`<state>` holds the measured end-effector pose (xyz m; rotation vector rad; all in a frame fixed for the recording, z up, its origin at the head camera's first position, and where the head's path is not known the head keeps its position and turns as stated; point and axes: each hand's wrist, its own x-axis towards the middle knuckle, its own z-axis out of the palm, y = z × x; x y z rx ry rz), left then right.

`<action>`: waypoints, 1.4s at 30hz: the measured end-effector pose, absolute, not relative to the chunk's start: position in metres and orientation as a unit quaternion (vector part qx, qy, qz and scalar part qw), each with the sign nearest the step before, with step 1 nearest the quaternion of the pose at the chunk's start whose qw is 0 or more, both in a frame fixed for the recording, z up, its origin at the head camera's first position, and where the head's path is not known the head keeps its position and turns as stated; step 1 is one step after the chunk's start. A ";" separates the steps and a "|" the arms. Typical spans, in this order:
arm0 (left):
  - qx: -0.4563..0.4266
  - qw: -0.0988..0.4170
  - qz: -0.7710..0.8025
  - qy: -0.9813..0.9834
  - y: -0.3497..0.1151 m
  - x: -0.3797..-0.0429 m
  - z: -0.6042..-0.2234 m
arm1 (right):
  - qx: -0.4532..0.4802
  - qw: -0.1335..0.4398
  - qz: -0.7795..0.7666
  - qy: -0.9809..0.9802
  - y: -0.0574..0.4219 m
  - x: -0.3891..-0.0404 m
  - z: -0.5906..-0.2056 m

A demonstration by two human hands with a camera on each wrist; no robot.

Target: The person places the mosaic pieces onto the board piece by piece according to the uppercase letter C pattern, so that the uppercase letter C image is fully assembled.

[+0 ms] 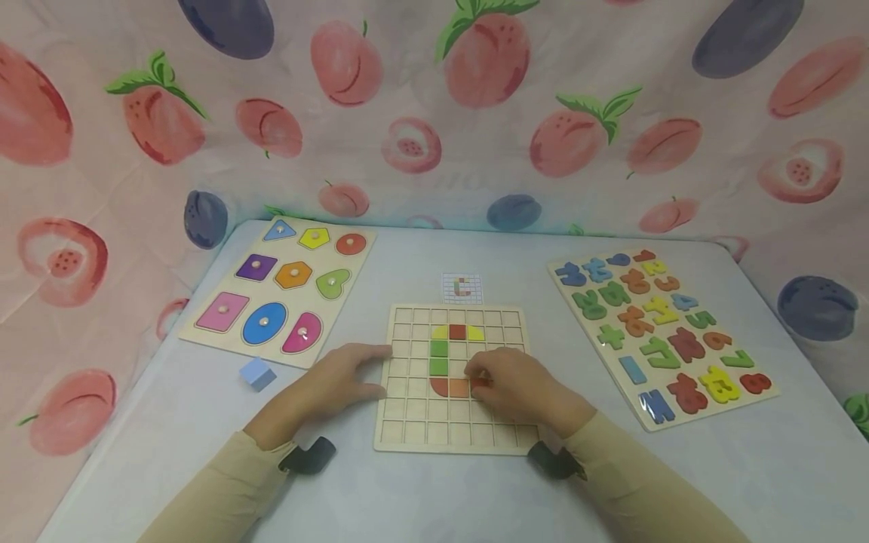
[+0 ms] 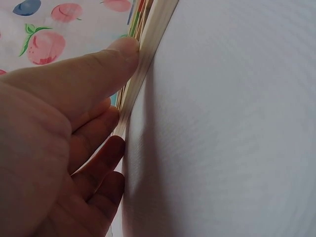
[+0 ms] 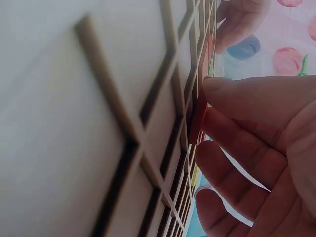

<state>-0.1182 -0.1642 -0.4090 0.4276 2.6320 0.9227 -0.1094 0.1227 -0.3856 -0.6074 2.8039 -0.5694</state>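
Observation:
A square wooden grid board (image 1: pixel 414 434) lies in the middle of the table. Colored tiles sit in its cells: a red square tile (image 1: pixel 458 332), yellow rounded tiles (image 1: pixel 476 332), green tiles (image 1: pixel 438 366), a rounded red-brown tile (image 1: pixel 440 387) and an orange tile (image 1: pixel 459 388). My right hand (image 1: pixel 519 385) pinches a red tile (image 3: pixel 199 116) between thumb and index finger, at the grid beside the orange one. The hand partly hides it in the head view. Fingers spread, my left hand (image 1: pixel 339 381) touches the board's left edge with thumb and fingertips.
Behind the board lies a small pattern card (image 1: pixel 462 289). A shape puzzle (image 1: pixel 326 298) is at the left, with a blue cube (image 1: pixel 257 374) near its front edge. To the right lies a number puzzle (image 1: pixel 641 369). Fruit-printed cloth (image 1: pixel 434 204) hangs behind the table.

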 end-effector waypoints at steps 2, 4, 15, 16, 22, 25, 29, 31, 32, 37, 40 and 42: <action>0.150 0.159 0.322 0.921 -0.164 -0.118 -0.409 | -0.206 0.107 -0.189 0.954 0.122 -0.109 -0.385; 0.151 0.159 0.321 0.921 -0.164 -0.118 -0.409 | -0.206 0.107 -0.186 0.955 0.122 -0.109 -0.385; 0.152 0.159 0.322 0.921 -0.164 -0.118 -0.409 | -0.205 0.113 -0.173 0.957 0.122 -0.109 -0.386; 0.152 0.159 0.322 0.921 -0.164 -0.118 -0.409 | -0.206 0.113 -0.171 0.957 0.122 -0.109 -0.386; 0.157 0.159 0.324 0.919 -0.165 -0.119 -0.409 | -0.205 0.114 -0.167 0.958 0.122 -0.108 -0.385; 0.160 0.159 0.322 0.919 -0.165 -0.119 -0.408 | -0.203 0.115 -0.169 0.958 0.122 -0.108 -0.384; 0.160 0.160 0.321 0.920 -0.165 -0.119 -0.407 | -0.201 0.118 -0.175 0.957 0.121 -0.109 -0.384; 0.160 0.160 0.322 0.919 -0.165 -0.119 -0.407 | -0.199 0.117 -0.177 0.957 0.121 -0.109 -0.383; 0.160 0.160 0.322 0.919 -0.165 -0.119 -0.407 | -0.198 0.116 -0.176 0.957 0.122 -0.109 -0.384; 0.165 0.157 0.323 0.919 -0.167 -0.120 -0.408 | -0.187 0.111 -0.167 0.962 0.122 -0.109 -0.384; 0.170 0.154 0.324 0.918 -0.168 -0.120 -0.409 | -0.183 0.111 -0.163 0.963 0.122 -0.109 -0.383; 0.171 0.154 0.325 0.917 -0.168 -0.120 -0.409 | -0.183 0.111 -0.161 0.963 0.123 -0.109 -0.383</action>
